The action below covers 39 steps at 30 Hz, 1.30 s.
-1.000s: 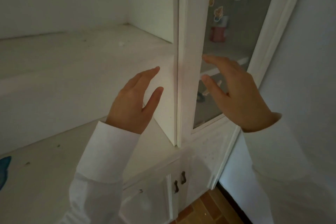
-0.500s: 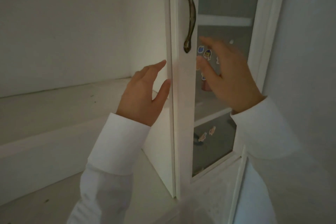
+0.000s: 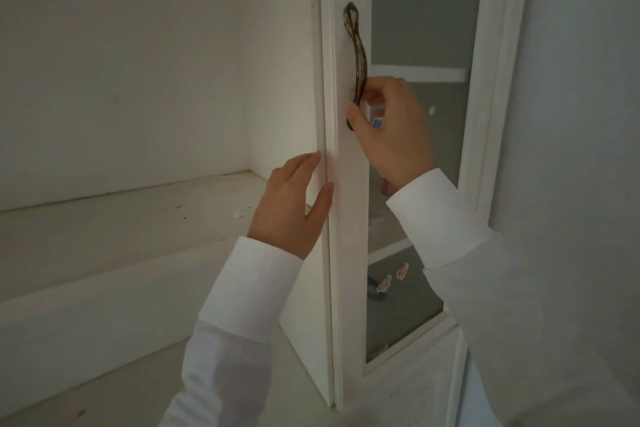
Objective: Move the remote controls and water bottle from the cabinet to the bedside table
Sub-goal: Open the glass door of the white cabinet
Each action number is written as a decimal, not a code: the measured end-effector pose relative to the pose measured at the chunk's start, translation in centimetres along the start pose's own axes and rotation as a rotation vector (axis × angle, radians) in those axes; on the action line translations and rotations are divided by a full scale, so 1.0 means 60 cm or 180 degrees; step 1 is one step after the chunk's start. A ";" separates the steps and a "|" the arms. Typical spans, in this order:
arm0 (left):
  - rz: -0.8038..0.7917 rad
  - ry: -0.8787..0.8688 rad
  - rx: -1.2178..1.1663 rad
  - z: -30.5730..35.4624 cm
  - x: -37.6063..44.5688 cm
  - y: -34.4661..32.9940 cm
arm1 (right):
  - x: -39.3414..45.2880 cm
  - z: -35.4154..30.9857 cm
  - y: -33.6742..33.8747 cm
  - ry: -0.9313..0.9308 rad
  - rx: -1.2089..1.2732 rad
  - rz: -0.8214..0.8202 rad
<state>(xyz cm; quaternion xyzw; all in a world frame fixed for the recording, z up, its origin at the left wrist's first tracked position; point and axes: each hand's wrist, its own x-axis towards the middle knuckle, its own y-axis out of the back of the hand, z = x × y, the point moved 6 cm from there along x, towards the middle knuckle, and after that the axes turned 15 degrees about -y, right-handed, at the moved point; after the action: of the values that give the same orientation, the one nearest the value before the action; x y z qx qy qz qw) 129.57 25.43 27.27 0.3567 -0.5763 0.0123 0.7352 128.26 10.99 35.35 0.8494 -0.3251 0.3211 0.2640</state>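
Fingers of the right hand (image 3: 391,130) curl round the lower end of the bronze door handle (image 3: 356,66), thumb in front and fingertips tucked behind it, so this grip is closed on the handle, while the left hand (image 3: 294,204) lies flat and straight-fingered against the edge of the cabinet door (image 3: 349,218), holding nothing. The door looks shut or very nearly so, and the step in hand is judged to be opening it. Neither the remote controls nor the water bottle can be picked out: behind the dim glass pane (image 3: 422,28) only inner shelves, a few small stickers (image 3: 393,277) and some vague shapes show, so the task's things are presumably inside the cabinet but cannot be confirmed in this light. Several things could go wrong from here. The grip sits low on the handle, and a pull from that end may let the fingers slide off if the door sticks. The left hand's fingertips lie along the door's edge, where they could be pinched or block the swing. A sharp tug on a stuck door might rattle the glass or topple something standing on a shelf close behind it. The open shelf (image 3: 121,218) to the left holds only specks.
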 end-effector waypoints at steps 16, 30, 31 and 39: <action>-0.0031 0.0041 -0.0101 0.019 -0.015 -0.013 | 0.016 0.011 -0.010 -0.0624 0.0614 0.0058; 0.0182 -0.0079 -0.0440 -0.002 -0.004 -0.029 | 0.026 0.012 -0.021 -0.0516 0.0696 0.0243; 0.0226 -0.0063 -0.0483 -0.004 -0.003 -0.030 | 0.027 0.012 -0.021 -0.0508 0.0686 0.0251; 0.0507 0.0147 -0.0661 -0.011 0.003 -0.036 | 0.030 0.011 -0.022 -0.0418 0.0555 0.0240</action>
<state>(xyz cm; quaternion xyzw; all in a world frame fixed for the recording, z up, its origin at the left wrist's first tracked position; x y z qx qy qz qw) 131.10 24.10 26.29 0.2314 -0.5839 0.0191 0.7779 130.52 10.68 35.90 0.8755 -0.3443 0.3016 0.1549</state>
